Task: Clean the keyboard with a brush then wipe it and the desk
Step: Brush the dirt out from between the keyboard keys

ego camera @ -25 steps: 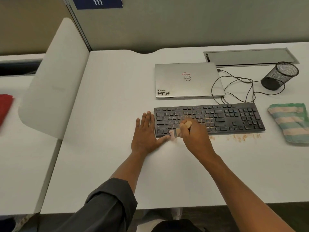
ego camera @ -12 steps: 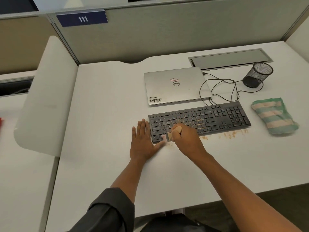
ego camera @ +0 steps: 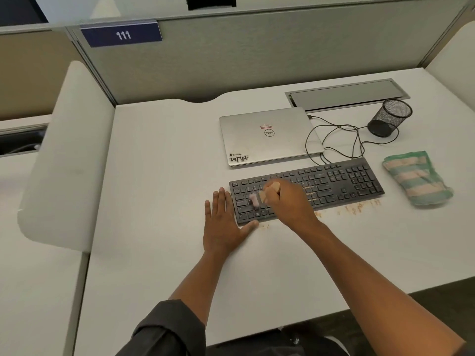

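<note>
The right hand (ego camera: 288, 201) grips the light, stiff-handled brush (ego camera: 262, 195) over the left keys of the keyboard (ego camera: 334, 185) (likely light, prone to sliding), braced by the flat left hand (ego camera: 222, 227) on the table (ego camera: 159, 176).

Left hand (ego camera: 223, 225) flat, fingers straight and together; right hand (ego camera: 288, 201) fisted, both forearms outstretched

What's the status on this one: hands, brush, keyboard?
Right hand grips brush on keyboard. Left hand flat beside it. Crumbs on desk; cloth untouched.
</note>
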A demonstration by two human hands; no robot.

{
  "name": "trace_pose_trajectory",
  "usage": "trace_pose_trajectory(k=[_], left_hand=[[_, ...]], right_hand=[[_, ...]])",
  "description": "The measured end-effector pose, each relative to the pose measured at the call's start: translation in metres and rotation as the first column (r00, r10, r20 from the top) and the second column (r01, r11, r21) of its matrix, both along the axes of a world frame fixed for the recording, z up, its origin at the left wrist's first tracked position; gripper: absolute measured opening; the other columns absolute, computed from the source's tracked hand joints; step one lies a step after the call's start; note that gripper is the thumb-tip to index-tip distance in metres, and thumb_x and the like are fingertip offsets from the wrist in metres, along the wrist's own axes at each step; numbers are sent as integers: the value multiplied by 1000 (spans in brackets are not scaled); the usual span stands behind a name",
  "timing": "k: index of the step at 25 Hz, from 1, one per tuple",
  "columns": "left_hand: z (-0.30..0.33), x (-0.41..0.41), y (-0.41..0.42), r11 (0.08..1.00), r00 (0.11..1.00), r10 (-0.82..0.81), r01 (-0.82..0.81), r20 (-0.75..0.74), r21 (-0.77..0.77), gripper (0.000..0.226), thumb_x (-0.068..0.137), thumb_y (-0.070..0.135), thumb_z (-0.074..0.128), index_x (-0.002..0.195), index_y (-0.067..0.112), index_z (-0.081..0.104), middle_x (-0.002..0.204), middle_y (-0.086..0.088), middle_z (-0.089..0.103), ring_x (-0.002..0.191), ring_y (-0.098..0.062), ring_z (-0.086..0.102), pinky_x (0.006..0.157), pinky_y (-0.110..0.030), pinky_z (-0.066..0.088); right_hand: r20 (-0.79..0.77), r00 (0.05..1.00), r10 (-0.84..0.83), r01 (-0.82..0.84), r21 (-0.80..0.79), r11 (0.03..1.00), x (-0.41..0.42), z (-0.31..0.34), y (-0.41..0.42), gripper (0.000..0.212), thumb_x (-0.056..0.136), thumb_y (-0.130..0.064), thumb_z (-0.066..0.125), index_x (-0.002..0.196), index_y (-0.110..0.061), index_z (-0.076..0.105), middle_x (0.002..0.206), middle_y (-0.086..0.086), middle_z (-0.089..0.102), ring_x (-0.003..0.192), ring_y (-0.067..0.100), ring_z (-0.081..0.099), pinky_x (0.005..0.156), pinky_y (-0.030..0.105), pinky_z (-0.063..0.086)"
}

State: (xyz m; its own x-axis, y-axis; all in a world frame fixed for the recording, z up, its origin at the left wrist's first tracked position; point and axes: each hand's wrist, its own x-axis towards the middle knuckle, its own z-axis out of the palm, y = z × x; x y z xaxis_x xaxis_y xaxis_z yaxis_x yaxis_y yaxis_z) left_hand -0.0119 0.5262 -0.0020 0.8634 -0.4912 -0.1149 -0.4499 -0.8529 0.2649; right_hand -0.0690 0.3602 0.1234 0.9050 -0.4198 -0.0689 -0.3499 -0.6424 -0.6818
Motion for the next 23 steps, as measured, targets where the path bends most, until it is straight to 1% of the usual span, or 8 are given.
trace_pose_trajectory(k=[2,4,8,11,13,17,19,23], left_hand=[[1,0,0,1000,1000,0,0,-1,-12,122,80,92,22,161,5,-5,170,-12,-10,156,-22,-16,126,-45,-11],[1,0,0,1000,1000,-3,3,-12,-5,122,79,92,21,161,6,-6,170,-11,-11,155,-22,-17,125,-45,-12],[0,0,-1,1000,1000,0,0,1,-2,121,81,92,23,161,6,-7,169,-11,-12,155,-21,-18,125,-45,-12],[-1,0,-1,1000,1000,7,-7,7,-9,121,81,92,24,161,6,-5,170,-11,-9,156,-22,-16,126,-45,-12],[1,-1,-1,1000,1000,8,-8,8,-12,121,81,92,24,161,7,-5,170,-11,-9,156,-21,-16,126,-45,-12],[1,-2,-1,1000,1000,14,-14,7,-9,120,80,92,23,162,8,-5,170,-9,-12,155,-19,-19,125,-44,-13],[1,-2,-2,1000,1000,15,-15,14,-2,120,80,92,22,162,9,-6,170,-8,-13,154,-18,-21,125,-44,-12],[0,-2,-1,1000,1000,16,-16,22,-1,119,81,92,23,162,9,-4,170,-7,-10,155,-19,-19,126,-44,-12]], right_hand=[[34,999,-7,7,8,1000,10,1,-3,18,94,-21,49,96,-18,67,76,-1,67,68,16,60,57,28,44],[-18,999,30,-30,-6,1000,14,-3,-4,18,93,-20,49,93,-19,67,75,0,67,65,16,58,55,27,40],[-116,989,95,-102,-60,993,8,-3,-11,24,92,-18,46,80,-18,66,73,1,68,69,20,61,58,29,43],[-59,997,41,-38,41,998,14,-4,-16,26,92,-27,43,88,-20,68,74,-2,70,72,17,65,64,31,50],[-58,996,72,-69,62,996,19,-6,-16,23,92,-27,44,90,-23,67,75,-3,71,72,16,66,66,32,52],[-155,982,104,-126,-140,982,23,1,-29,28,90,-29,36,82,-22,62,78,-1,68,76,22,63,69,33,52],[-158,982,101,-132,-196,972,27,7,-38,34,89,-30,33,84,-20,65,82,1,70,78,22,63,71,33,53],[-134,981,144,-144,5,990,32,9,-38,23,94,-24,46,90,-20,68,78,-2,71,74,18,65,68,32,51]])
